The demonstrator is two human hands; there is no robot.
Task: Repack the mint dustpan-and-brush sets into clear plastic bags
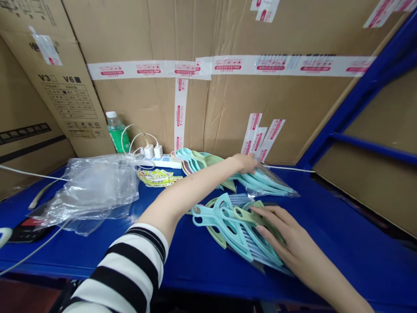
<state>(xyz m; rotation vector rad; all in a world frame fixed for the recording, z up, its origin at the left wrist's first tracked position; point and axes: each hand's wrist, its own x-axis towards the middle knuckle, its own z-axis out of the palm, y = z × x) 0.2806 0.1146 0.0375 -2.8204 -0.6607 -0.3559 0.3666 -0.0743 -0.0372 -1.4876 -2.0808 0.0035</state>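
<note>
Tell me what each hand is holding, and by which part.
The right hand appears to hold a green piece, gripped away from its holed end. The left hand is at the far blue pieces; whether it grips any cannot be told.

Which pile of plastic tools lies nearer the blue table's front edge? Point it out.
The front pile, under the right hand; the other pile lies farther back, by the cardboard.

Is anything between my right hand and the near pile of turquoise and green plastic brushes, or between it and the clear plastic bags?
Nothing visible separates your right hand from the near pile; they touch. Toward the clear bags, your left forearm crosses over the blue table.
</note>
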